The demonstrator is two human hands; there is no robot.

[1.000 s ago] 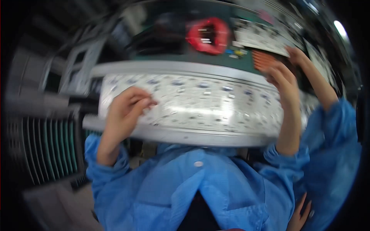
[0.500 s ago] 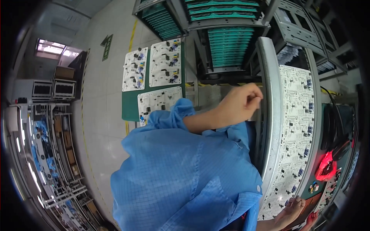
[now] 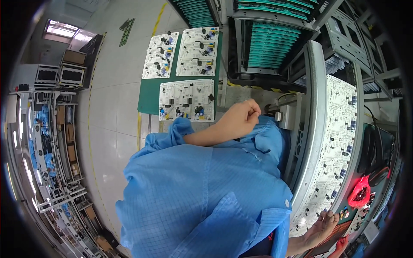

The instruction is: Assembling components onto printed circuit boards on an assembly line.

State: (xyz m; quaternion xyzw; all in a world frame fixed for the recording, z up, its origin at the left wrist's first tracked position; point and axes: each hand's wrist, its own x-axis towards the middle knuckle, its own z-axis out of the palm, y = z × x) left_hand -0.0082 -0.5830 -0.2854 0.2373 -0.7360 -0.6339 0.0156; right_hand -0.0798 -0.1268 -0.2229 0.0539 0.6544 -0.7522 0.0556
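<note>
My left hand (image 3: 244, 118) is closed, fingers curled in, above the gap between the green table and the metal rail. It touches no board, and its curled fingers hide whatever they may hold. At the lower right, my right hand (image 3: 322, 226) is at the near end of a long row of white circuit boards (image 3: 332, 152). Its fingers are slightly bent and apart over the board's edge, with no held thing visible. Dark and blue components stand on these boards. A blue smock fills the middle of the view and hides part of what lies below.
Three populated white boards (image 3: 186, 102) lie on a green table (image 3: 149, 95). A grey metal rail (image 3: 310, 124) borders the board row. Beyond it are a red bag of small dark parts (image 3: 359, 192) and a reddish hand (image 3: 341, 246), owner unclear. Racks of green trays (image 3: 273, 45) stand at the back.
My left hand has drawn left, away from the metal rail. The whole view has shifted, so the green table sits higher and further right. My right hand stays by the board row.
</note>
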